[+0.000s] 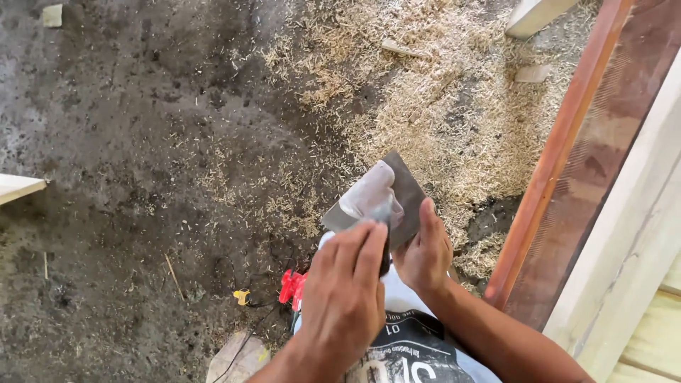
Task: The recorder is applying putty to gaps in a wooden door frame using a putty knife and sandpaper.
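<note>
I looked down at my two hands over a dirty floor (128, 142). My right hand (424, 257) held a flat dark metal scraper blade (408, 186) by its lower edge, with my thumb pressed up against its face. The blade was tilted, with one corner pointing up and away from me. A thick lump of pale grey putty (369, 193) sat on the blade, near its left side. My left hand (344, 298) was closed around a smaller tool (384, 248), and its fingers were curled down over it. I could only see a bit of that tool, a dark thin part going down between my hands, so I could not tell just what it was. The top of it touched the bottom of the putty lump. My two hands were very near each other, almost touching. Right under my hands was a white bag (411, 340) with dark print on it. Just left of the bag lay a small red thing (291, 286) and a small yellow thing (242, 296), with thin dark wires by them. Lots of light sawdust (440, 92) covered the floor beyond my hands. On my right stood a reddish-brown wooden frame (567, 142), and beside it a pale wooden board (631, 241).
</note>
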